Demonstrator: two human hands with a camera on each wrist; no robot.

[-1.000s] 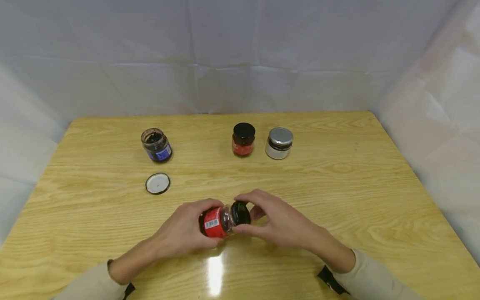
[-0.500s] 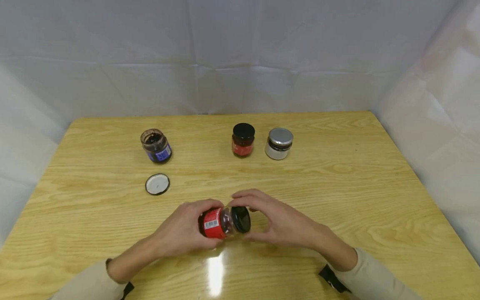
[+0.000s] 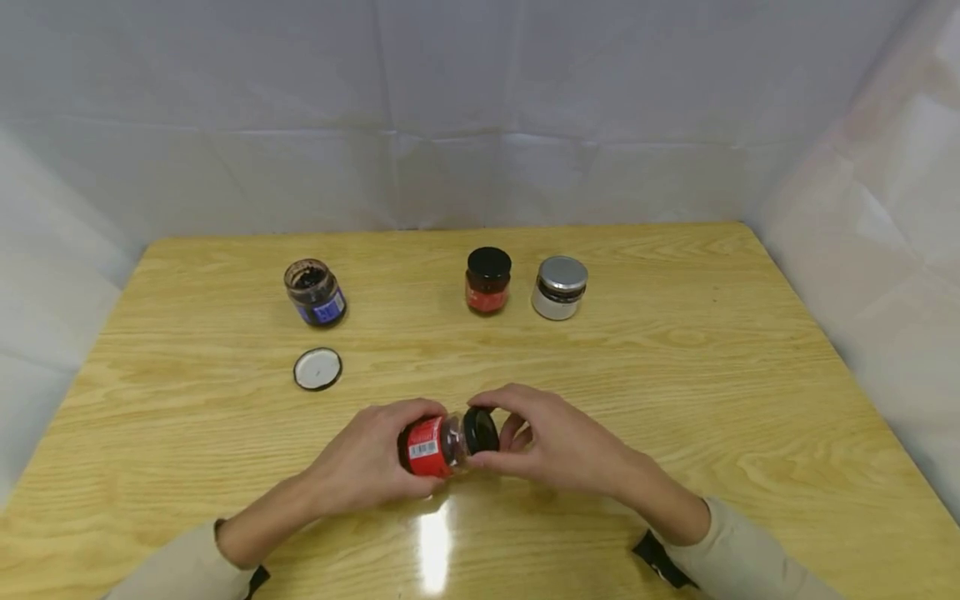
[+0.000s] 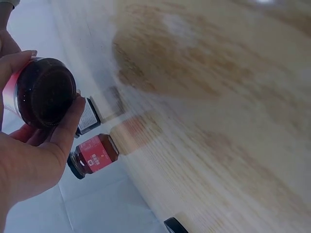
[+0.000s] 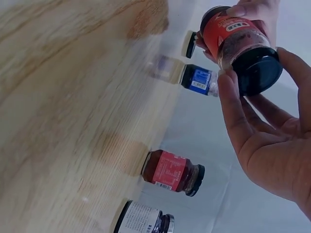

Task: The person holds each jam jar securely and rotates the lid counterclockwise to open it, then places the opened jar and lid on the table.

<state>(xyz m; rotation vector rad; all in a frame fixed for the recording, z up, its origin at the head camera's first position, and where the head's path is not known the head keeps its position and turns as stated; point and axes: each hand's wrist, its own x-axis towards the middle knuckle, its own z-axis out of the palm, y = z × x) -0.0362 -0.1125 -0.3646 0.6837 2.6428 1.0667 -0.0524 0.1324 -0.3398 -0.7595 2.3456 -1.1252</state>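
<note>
A small glass jar with a red label (image 3: 429, 446) is held tilted on its side just above the table's front middle. My left hand (image 3: 371, 458) grips its body, with the jar's base (image 4: 46, 92) facing the left wrist camera. The fingers and thumb of my right hand (image 3: 536, 442) are curled round the jar's black lid (image 3: 481, 430). In the right wrist view, the thumb and fingers pinch the lid (image 5: 260, 70) from both sides. The lid sits on the jar's mouth.
Farther back on the wooden table (image 3: 675, 375) stand an open blue-labelled jar (image 3: 315, 293), a red-labelled jar with a black lid (image 3: 487, 281) and a white jar with a silver lid (image 3: 559, 288). A loose lid (image 3: 317, 368) lies white side up at the left. White sheets wall the table.
My right hand loosened its fingers around the black lid half a second ago and now grips it again. The left hand and the jar stay in place.
</note>
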